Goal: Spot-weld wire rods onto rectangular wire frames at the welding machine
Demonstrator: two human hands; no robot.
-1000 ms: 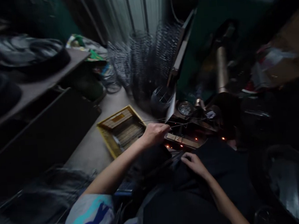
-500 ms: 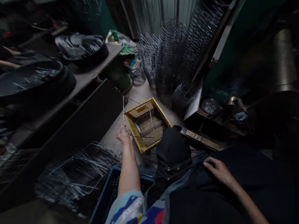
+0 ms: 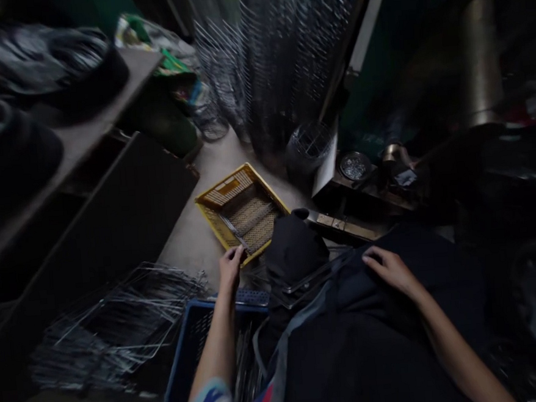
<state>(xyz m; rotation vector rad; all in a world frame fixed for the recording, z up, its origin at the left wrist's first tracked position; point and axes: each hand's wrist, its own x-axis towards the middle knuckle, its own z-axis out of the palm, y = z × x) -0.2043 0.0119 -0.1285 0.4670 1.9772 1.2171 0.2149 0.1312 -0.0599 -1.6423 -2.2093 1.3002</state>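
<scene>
A yellow plastic crate (image 3: pixel 267 184) with a mesh bottom stands on the floor ahead of my knees. Thin grey wire frames (image 3: pixel 234 231) lie inside it. My left hand (image 3: pixel 230 270) reaches to the crate's near left corner, its fingertips over the rim and nothing visible in them. On my dark-clothed lap rests my right hand (image 3: pixel 390 271), thumb and fingers loosely bent with a gap between them. Bent wire frames (image 3: pixel 296 286) lie across my lap just left of that hand; whether it touches them is unclear. A blue crate (image 3: pixel 192 329) holding wire pieces stands under my left forearm.
A tangled heap of wire frames (image 3: pixel 107 335) lies at left, beside a dark panel (image 3: pixel 152 197). Tall stacks of wire baskets (image 3: pixel 267 60) stand behind the yellow crate. Right of it are a low bench with a bowl of small metal parts (image 3: pixel 355 165) and machine parts.
The thin wire frame seen over the yellow crate beside my left hand no longer shows there. My left hand has lowered towards me, to the crate's near corner. The camera view has shifted; my right hand stays put.
</scene>
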